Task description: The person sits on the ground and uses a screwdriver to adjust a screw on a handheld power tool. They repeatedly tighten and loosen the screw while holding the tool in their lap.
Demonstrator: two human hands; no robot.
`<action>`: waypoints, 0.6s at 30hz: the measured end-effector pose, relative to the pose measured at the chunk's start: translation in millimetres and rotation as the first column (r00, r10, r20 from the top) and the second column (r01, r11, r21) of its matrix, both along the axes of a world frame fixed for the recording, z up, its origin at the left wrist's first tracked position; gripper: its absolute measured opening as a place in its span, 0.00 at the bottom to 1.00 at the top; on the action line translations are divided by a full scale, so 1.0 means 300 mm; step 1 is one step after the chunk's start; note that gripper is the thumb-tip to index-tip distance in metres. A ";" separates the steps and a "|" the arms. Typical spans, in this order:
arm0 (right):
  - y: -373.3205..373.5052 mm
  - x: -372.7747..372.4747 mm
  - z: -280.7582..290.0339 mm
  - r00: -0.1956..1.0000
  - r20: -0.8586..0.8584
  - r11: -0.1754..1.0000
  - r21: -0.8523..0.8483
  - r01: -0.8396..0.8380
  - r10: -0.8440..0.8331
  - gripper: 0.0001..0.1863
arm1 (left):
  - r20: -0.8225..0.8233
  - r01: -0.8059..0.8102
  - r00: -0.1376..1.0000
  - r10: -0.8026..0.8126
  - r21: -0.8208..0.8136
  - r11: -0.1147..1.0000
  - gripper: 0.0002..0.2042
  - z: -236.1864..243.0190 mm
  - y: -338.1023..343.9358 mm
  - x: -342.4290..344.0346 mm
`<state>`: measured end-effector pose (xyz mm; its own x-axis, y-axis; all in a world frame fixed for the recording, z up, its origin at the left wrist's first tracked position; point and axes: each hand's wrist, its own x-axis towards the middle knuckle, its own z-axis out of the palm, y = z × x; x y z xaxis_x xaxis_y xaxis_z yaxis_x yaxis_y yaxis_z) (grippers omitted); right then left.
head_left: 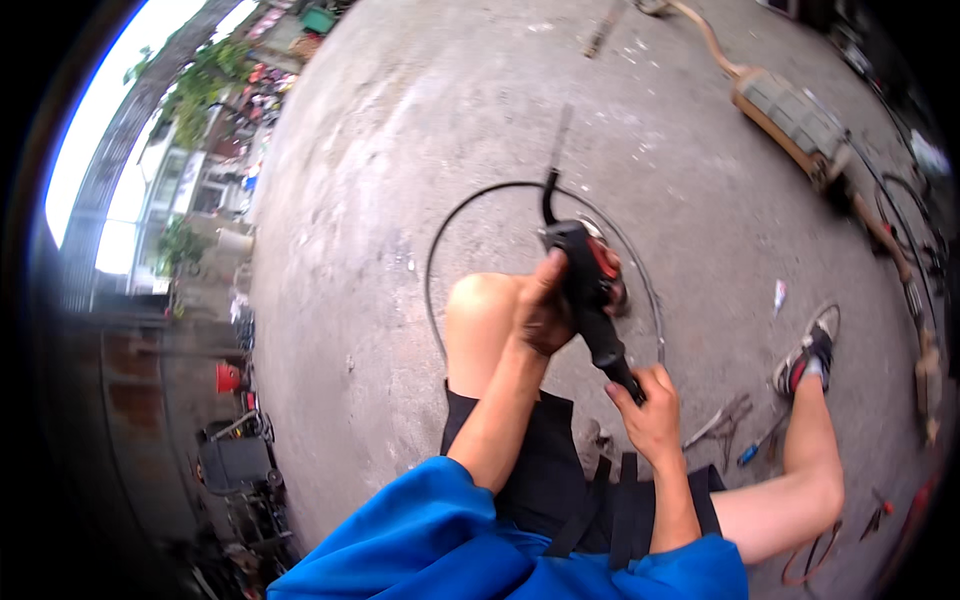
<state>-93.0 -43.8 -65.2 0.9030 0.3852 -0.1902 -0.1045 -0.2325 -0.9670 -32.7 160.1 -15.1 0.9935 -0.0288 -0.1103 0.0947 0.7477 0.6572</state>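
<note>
Over my raised knee, my left hand (550, 305) is closed around a black housing with a red part (580, 260). Its exact kind is unclear; it resembles a handlebar control. A bent black rubber sleeve (550, 195) with a thin rod or wire sticks out of its far end. From its near end a black tapered neck (607, 350) runs down to my right hand (650, 405), whose fingers pinch the tip. A black cable (437, 250) loops round the housing above the floor, and one end comes down beside my right fingers.
Pliers (722, 420) and a blue-handled tool (757, 445) lie on the concrete floor (350, 200) by my right foot (810, 350). A small tube (780, 297) lies beyond them. An exhaust pipe with a muffler (795, 115) stretches along the right. Machine parts (235, 460) stand at left.
</note>
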 end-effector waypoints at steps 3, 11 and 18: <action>-0.003 -0.003 -0.055 0.995 0.097 0.999 0.031 0.010 -0.013 0.22 | -0.043 0.099 0.994 -0.097 0.041 0.994 0.26 0.044 -0.021 0.040; -0.021 -0.034 -0.066 0.994 -0.023 0.994 0.004 -0.105 0.105 0.21 | 0.077 0.305 0.947 -0.311 0.085 0.949 0.26 0.118 -0.021 0.028; -0.004 -0.023 -0.075 0.993 -0.048 0.994 -0.007 -0.105 0.105 0.14 | 0.062 0.263 0.961 -0.270 0.100 0.960 0.25 0.087 -0.021 0.045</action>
